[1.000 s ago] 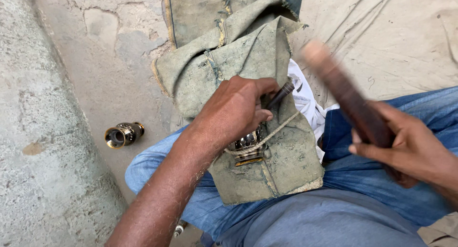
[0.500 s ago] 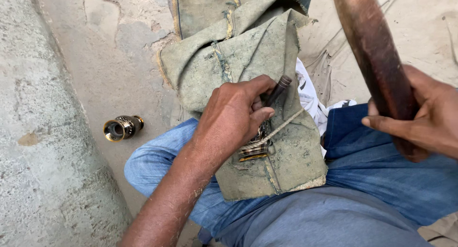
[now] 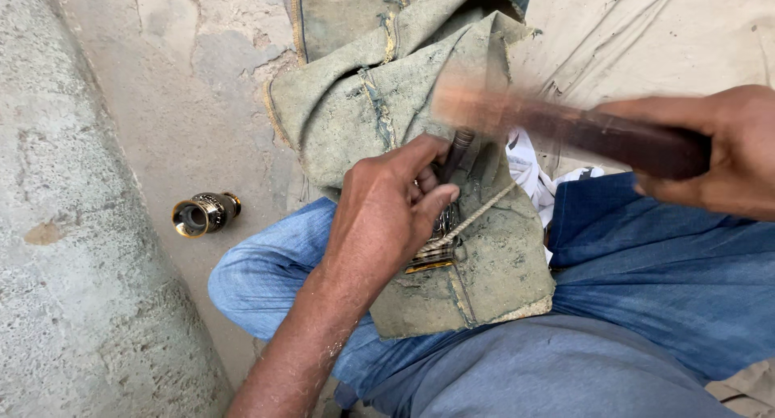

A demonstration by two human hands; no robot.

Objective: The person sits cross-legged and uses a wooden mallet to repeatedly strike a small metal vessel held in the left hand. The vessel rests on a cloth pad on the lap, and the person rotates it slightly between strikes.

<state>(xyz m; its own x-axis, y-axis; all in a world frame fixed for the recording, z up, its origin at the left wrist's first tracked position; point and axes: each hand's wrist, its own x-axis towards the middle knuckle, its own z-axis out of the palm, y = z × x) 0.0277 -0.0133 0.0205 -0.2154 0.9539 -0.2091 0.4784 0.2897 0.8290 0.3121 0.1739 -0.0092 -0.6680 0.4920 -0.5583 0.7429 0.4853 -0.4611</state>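
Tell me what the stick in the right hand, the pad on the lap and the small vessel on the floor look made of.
Stick: probably wood, reddish-brown and smooth, though blurred. Pad: old denim, faded grey-green, with visible seams and a frayed edge. Vessel: likely brass, shiny gold rim with darker patterned bands.

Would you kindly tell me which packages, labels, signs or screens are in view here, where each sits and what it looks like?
None: no package, label, sign or screen shows in the head view.
What is there instead: a worn grey-green cloth over the lap, a small brass piece lying on the ground to the left, and a blurred wooden mallet in the right hand.
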